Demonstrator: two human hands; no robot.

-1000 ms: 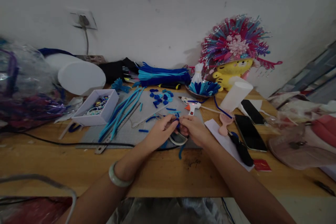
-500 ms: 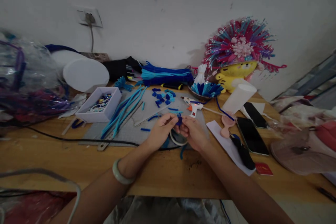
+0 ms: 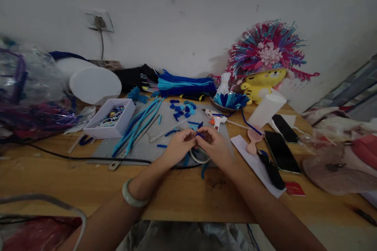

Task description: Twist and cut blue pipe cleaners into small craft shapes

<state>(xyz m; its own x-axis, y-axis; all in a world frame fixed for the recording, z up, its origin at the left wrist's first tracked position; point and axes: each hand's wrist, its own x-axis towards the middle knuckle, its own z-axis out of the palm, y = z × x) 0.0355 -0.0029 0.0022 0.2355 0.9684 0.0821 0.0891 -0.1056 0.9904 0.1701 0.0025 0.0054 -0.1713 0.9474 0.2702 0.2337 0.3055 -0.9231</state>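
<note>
My left hand (image 3: 178,146) and my right hand (image 3: 216,146) meet above the grey mat (image 3: 141,153), fingers closed together. Between their fingertips is a small dark blue fuzzy pipe-cleaner piece (image 3: 200,135), mostly covered by the fingers. Just below it a pale ring (image 3: 200,160) lies at the mat's front edge, partly behind my right hand. Blue pipe-cleaner scraps (image 3: 161,146) are scattered near my left hand. Beyond my right hand rests a white and orange glue gun (image 3: 218,121). Small blue fuzzy shapes (image 3: 179,110) lie farther back on the mat.
A white box of beads (image 3: 110,119) and long blue pipe cleaners (image 3: 141,119) are on the left. At the right are a pink brush (image 3: 253,141), phones (image 3: 282,152) and a white roll (image 3: 266,110). A bowl of blue pieces (image 3: 229,104) stands behind.
My fingers have curled further over the dark blue piece, and my right hand has turned, so less of the piece shows. The view has shifted slightly.
</note>
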